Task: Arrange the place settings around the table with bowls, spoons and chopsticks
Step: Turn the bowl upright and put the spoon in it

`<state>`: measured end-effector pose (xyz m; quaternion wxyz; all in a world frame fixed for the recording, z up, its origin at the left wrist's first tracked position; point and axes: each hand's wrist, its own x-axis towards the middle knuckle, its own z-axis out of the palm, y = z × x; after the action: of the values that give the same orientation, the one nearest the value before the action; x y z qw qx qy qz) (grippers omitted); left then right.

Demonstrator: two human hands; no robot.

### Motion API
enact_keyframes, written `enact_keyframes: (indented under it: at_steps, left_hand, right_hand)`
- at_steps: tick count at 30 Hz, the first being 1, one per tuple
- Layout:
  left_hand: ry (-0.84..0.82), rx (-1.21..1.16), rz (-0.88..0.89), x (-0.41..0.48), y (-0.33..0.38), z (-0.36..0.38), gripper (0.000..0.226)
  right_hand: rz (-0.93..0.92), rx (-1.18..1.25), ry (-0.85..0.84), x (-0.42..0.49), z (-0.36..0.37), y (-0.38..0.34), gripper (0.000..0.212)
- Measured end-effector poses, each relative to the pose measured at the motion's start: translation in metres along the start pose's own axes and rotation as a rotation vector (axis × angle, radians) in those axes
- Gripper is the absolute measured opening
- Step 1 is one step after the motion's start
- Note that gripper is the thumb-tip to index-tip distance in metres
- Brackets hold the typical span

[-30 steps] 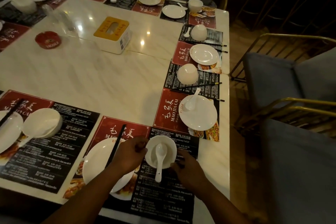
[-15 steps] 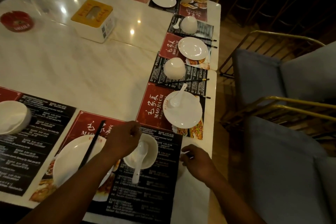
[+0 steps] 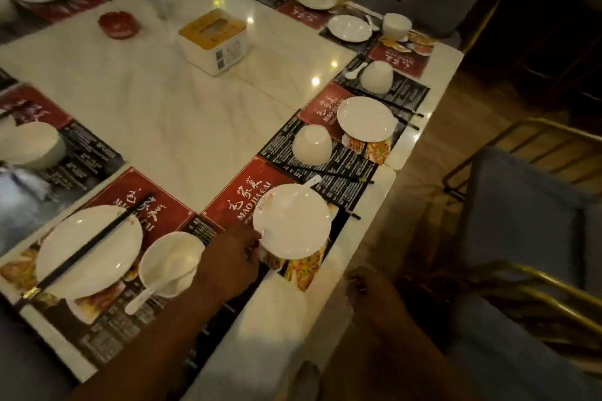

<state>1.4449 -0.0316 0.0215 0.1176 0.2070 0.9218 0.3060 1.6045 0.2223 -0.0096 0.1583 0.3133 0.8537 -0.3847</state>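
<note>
Table (image 3: 182, 127) corner: white plate (image 3: 293, 234) lies with its near rim against the left hand (image 3: 233, 262); blur leaves the grip unconfirmed. Bowl (image 3: 169, 257) sits just left of that hand. Right hand (image 3: 371, 291) hangs off the edge, loosely curled and holding nothing. Spoon (image 3: 309, 182) rests on the plate.

I see bare marble across the middle of the table (image 3: 156, 120), a free lane between the rows of mats. At its far end the tissue box (image 3: 215, 39) and the red ashtray (image 3: 119, 24) stand apart. Down the right edge the plate (image 3: 293, 231), the upturned bowl (image 3: 312, 143) and the chopsticks (image 3: 325, 173) crowd together. My left hand (image 3: 231, 262), gripping that plate's rim, fills the gap beside the spoon bowl (image 3: 169, 260). A grey chair (image 3: 521, 221) stands near the right edge.
</note>
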Motion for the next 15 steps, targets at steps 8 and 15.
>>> enact_keyframes:
  at_steps: [8,15]
  left_hand:
    - [0.057,-0.001,-0.108,0.005,0.035,0.008,0.034]
    - [0.098,-0.049,-0.165,0.024,0.032,0.001,0.036]
  right_hand:
    - [-0.204,-0.152,-0.026,0.045,-0.067,-0.012,0.019]
    - [-0.363,-0.219,0.042,0.089,-0.103,-0.081,0.008]
